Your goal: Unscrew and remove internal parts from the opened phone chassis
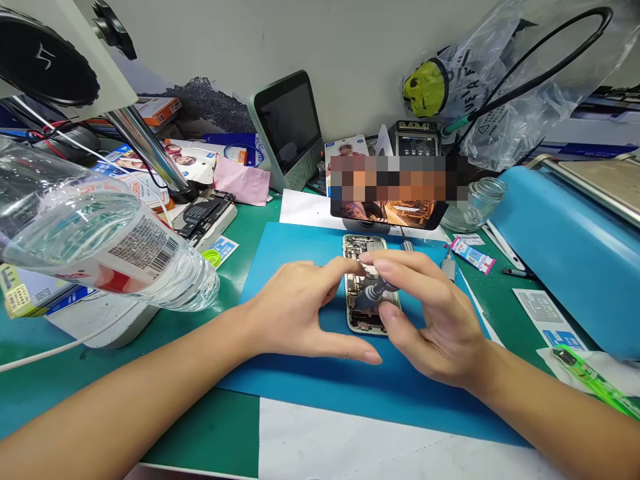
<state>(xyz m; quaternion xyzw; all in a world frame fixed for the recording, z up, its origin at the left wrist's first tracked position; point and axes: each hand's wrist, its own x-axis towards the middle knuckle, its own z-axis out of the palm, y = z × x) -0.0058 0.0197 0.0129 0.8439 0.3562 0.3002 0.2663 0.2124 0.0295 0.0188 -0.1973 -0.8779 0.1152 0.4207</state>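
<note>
An opened smartphone (373,325) lies on a blue work mat (300,373), its inner parts exposed. My right hand (440,320) grips a small grey screwdriver (374,292) between thumb and fingers, tilted over the phone; its tip is hard to make out. My left hand (300,310) rests at the phone's left side, thumb stretched out and index finger bent over the phone's upper part. Nothing shows in the left hand. More screwdrivers (449,267) stand or lie behind my right hand, partly hidden.
A water bottle (115,240) looms at left, before a microscope post (150,147). A propped screen (395,210) and a smart display (287,130) stand behind. At right are a glass jar (480,200), a blue machine (565,260) and a green cutter (595,380).
</note>
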